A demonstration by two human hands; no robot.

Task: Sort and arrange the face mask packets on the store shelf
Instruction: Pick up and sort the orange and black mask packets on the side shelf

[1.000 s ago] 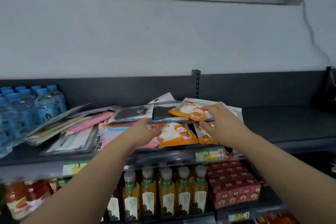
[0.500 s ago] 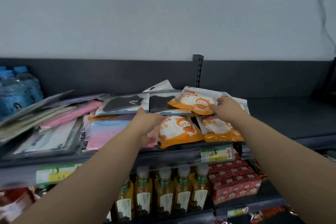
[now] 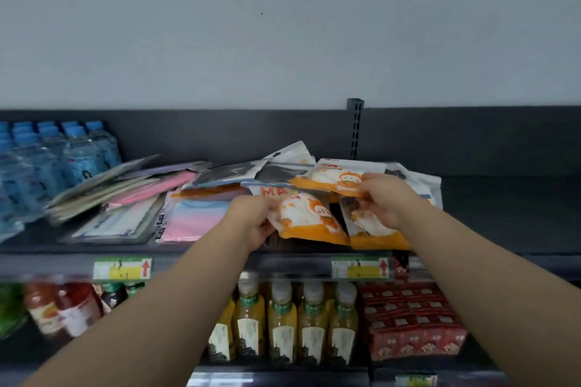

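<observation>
On the lower shelf, nearest the camera, a row of yellow juice bottles (image 3: 283,320) stands beside a block of red cartons (image 3: 412,320), with red-labelled bottles (image 3: 63,308) blurred at the left. Two green-and-yellow price labels (image 3: 122,268) sit on the rail above them.

On the top shelf (image 3: 503,214) both hands are apart, each on its own packet. The left hand (image 3: 254,220) curls round the left edge of the front orange packet (image 3: 311,220), which lies tilted near the shelf's front edge. The right hand (image 3: 383,198) pinches the right end of the upper orange packet (image 3: 327,181), lifted slightly over the pile. Below that hand, a third orange packet (image 3: 374,229) lies just beside the front one, touching it.

To the left lies a pink-and-blue packet (image 3: 195,217), then a loose fan of pink packets (image 3: 157,192). Behind them, black mask packets (image 3: 232,173) rest against one another, partly overlapped by the orange ones.

Farther back at the left stand water bottles (image 3: 56,157) with blue caps. A slotted upright (image 3: 355,129) rises from the dark back panel, below a pale wall.
</observation>
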